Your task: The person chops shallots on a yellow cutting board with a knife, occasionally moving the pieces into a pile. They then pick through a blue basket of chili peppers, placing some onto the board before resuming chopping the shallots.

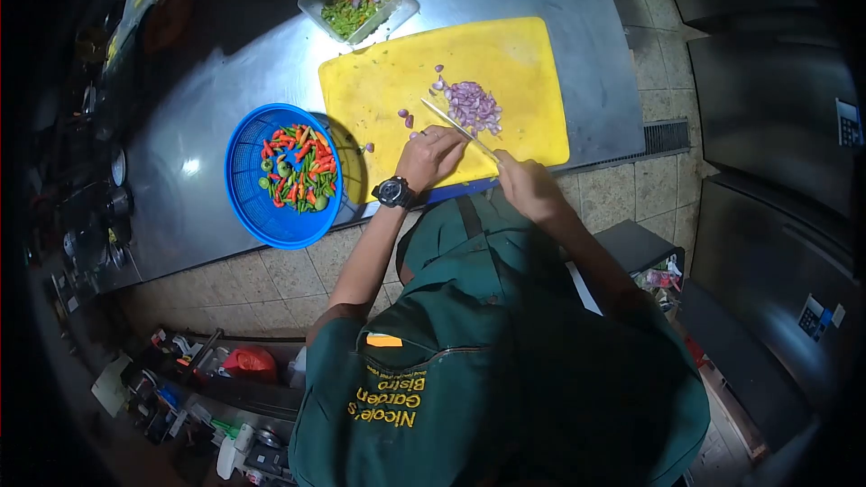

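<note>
A knife (448,117) is gripped by its handle in my right hand (528,185), its blade slanting up and left across the yellow cutting board (379,81). Close beside the blade, my left hand (431,159) rests on the board with its fingers curled and pressed together. Whatever lies under those fingers is hidden. Chopped purple shallots (474,106) form a pile just past the blade. A few larger shallot pieces (409,121) lie left of it, near my left fingertips. A black watch (394,191) is on my left wrist.
A blue plastic basket (236,189) with red and green chilies (311,167) and small green fruits stands left of the board. Behind the board is a clear container (311,7) of chopped vegetables. All stand on a metal table (180,216); dark cabinets (767,99) line the right.
</note>
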A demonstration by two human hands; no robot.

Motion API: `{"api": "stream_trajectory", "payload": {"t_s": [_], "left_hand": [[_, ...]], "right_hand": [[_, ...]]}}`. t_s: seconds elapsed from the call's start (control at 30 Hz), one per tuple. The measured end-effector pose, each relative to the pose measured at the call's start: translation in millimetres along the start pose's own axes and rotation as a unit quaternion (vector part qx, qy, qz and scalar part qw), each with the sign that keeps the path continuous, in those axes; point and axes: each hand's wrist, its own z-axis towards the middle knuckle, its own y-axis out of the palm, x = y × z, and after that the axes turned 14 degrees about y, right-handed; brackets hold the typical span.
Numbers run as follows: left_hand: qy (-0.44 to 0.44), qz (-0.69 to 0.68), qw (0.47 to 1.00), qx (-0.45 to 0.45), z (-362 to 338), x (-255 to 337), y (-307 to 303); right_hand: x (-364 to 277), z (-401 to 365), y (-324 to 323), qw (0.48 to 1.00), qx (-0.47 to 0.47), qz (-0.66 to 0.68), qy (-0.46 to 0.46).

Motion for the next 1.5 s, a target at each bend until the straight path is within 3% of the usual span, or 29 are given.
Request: {"api": "stream_trajectory", "payload": {"t_s": [0.17,0.4,0.5,0.67,0.8,0.97,1.37,1.5], "left_hand": [[-0.018,0.022,1.0,0.011,-4,6,5],[0.01,0.06,0.998,0.033,5,9,8],[0.0,0.068,0.998,-0.006,5,10,7],[0.024,0.084,0.996,-0.018,-5,10,4],[0.031,0.082,0.995,-0.039,-6,8,-1],[0.024,0.103,0.993,-0.057,-12,2,-4],[0.014,0.096,0.994,-0.04,-30,-5,7],[0.027,0.092,0.995,-0.021,-26,-1,6]], "right_hand": [[-10,15,19,0.996,0.016,-0.087,-0.013],[-13,17,7,0.999,0.02,-0.03,0.019],[-6,9,1,0.997,0.05,-0.056,-0.006],[-3,1,-2,0.999,-0.01,-0.045,0.004],[-10,3,-1,0.998,0.0,-0.061,-0.014],[-27,1,-24,0.986,-0.036,-0.156,-0.036],[-34,6,-6,0.989,-0.001,-0.132,-0.068],[-34,7,-3,0.987,-0.053,-0.148,-0.023]]}}
